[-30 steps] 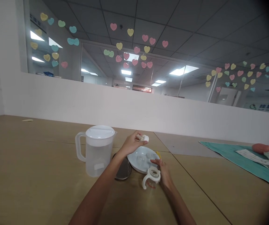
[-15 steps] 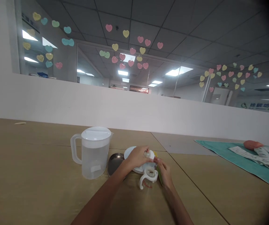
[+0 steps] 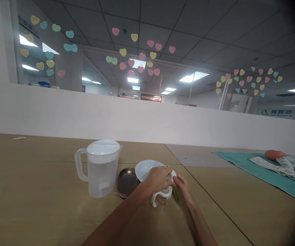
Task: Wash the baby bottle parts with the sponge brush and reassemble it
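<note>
A clear baby bottle (image 3: 161, 201) with white handles and red printing stands upright on the table. Just above its mouth, my left hand (image 3: 156, 179) is closed around a white-ringed bottle top (image 3: 173, 174), partly covered by the fingers. Fingertips of my right hand (image 3: 182, 188) press on the right side of the same piece. Whether it touches the bottle rim I cannot tell. Behind the hands lies a white plate (image 3: 145, 166). A green-handled utensil (image 3: 176, 196) sits beside the bottle, mostly behind my right hand.
A lidded plastic pitcher (image 3: 102, 172) of clear liquid stands left of a dark metal dish (image 3: 127, 182). At the right lies a teal cloth (image 3: 263, 169) with patterned fabric (image 3: 291, 167) and an orange-pink object (image 3: 274, 154) on it. A low wall (image 3: 86, 116) bounds the table's back.
Both hands have moved slightly right and down with the bottle top, from over the plate to just above the bottle. The camera view has shifted a little.
</note>
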The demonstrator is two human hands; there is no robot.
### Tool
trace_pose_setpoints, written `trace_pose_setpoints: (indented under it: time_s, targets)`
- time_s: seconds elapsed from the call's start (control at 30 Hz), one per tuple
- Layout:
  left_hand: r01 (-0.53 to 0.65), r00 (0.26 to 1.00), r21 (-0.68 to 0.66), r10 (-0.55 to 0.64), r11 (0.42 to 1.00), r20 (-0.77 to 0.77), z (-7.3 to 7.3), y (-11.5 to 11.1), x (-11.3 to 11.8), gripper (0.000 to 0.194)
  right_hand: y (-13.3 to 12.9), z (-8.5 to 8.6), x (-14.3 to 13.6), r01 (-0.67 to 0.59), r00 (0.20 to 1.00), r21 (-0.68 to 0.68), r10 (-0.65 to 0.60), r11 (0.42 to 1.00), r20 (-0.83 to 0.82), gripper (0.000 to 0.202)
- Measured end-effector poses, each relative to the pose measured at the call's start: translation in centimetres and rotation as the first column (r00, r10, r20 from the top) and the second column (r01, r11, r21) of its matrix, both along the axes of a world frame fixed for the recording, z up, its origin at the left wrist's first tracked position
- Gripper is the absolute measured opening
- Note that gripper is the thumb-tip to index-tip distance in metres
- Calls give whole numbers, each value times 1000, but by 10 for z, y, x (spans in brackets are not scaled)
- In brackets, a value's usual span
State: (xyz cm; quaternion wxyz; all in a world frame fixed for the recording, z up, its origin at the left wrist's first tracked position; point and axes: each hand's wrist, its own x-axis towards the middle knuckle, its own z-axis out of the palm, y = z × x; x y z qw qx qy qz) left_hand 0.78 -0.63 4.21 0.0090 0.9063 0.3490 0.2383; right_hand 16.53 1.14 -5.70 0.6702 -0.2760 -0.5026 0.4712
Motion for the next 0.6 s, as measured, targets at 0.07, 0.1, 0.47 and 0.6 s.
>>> trace_pose_setpoints:
  time_s: [0.07,0.1,0.47,0.6]
  targets:
    - [2,1000,-27,-2,1000,-10,0,-2,2,22,0,-1,2,-3,1000,-8,3,1000,-15,43]
    - [7,1000,-37,-7,999,-4,-1,-2,3,23,0,-1,2,-7,1000,-13,7,1000,-21,42]
    - [81,984,-115,-62,990,166,-10,7,1,23,-3,0,5,-12,998,-17,11,1000,-68,47]
    - [107,975,-144,-76,984,207,-9,11,-2,28,-1,-2,5,-50,995,-1,49,999,-88,44]
